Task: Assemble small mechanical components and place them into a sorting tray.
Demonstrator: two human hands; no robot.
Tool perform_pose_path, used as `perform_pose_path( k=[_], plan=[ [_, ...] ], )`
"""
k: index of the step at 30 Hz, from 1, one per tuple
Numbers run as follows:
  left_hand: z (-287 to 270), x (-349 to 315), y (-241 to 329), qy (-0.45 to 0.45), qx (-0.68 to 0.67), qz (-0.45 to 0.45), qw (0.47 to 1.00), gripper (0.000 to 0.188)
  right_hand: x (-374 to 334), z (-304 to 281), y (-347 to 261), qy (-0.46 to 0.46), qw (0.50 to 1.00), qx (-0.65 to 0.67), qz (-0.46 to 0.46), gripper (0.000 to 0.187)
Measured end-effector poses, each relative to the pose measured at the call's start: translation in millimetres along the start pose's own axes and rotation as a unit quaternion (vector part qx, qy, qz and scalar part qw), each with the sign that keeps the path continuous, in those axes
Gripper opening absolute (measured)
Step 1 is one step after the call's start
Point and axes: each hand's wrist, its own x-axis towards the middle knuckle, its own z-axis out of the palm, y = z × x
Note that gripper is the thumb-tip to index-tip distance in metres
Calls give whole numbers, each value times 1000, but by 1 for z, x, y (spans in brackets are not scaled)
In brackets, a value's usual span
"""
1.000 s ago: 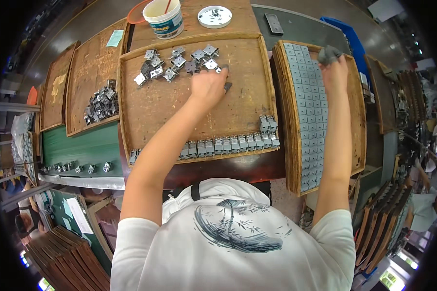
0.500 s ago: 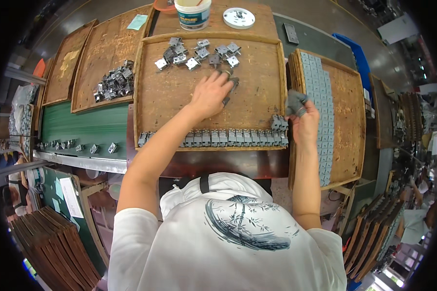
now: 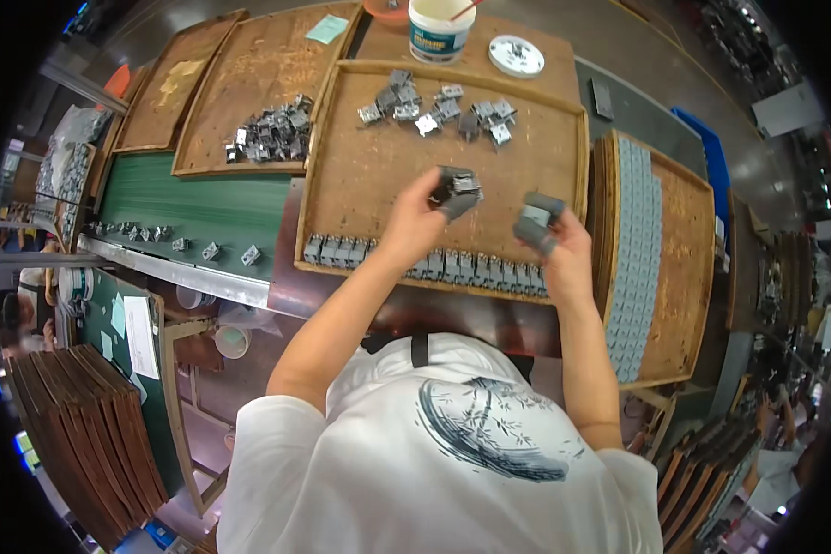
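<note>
My left hand (image 3: 422, 210) is closed around a small silver metal bracket-like part (image 3: 468, 185), above the middle of a shallow wooden tray (image 3: 369, 206). Dark grey coverings wrap its fingertips. Over the tray's right side, my right hand (image 3: 563, 247), with similar grey fingertip covers, grips a small part with a pale grey face (image 3: 535, 216); the fingers hide most of it. A row of grey-and-metal parts (image 3: 452, 268) lines the tray's near edge, partly covered by my left forearm. Loose metal parts (image 3: 448, 109) lie in clusters at its far side.
On the right stands another wooden tray (image 3: 679, 277) with pale grey blocks (image 3: 632, 258) in columns. A left tray (image 3: 249, 83) holds a heap of metal parts (image 3: 277, 131). Several parts sit on the green surface (image 3: 185, 198). Behind are a white bucket (image 3: 440, 32) and round dish (image 3: 515, 57).
My left hand has lifted a metal part off the tray and drawn it nearer. My right hand has come inward from the tray's right edge, now gripping a pale grey part. The view has shifted.
</note>
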Motion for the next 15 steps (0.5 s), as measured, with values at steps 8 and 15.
perform_pose_path(
  k=[8, 15],
  plan=[
    [-41, -76, 56, -1, -104, 10, 995, 35, -10, 78, -42, -96, 894, -364, -244, 29],
    [-35, -90, 61, -1, -15, 73, 997, 40, -26, 85, -48, -106, 842, -446, -286, 27]
  ],
)
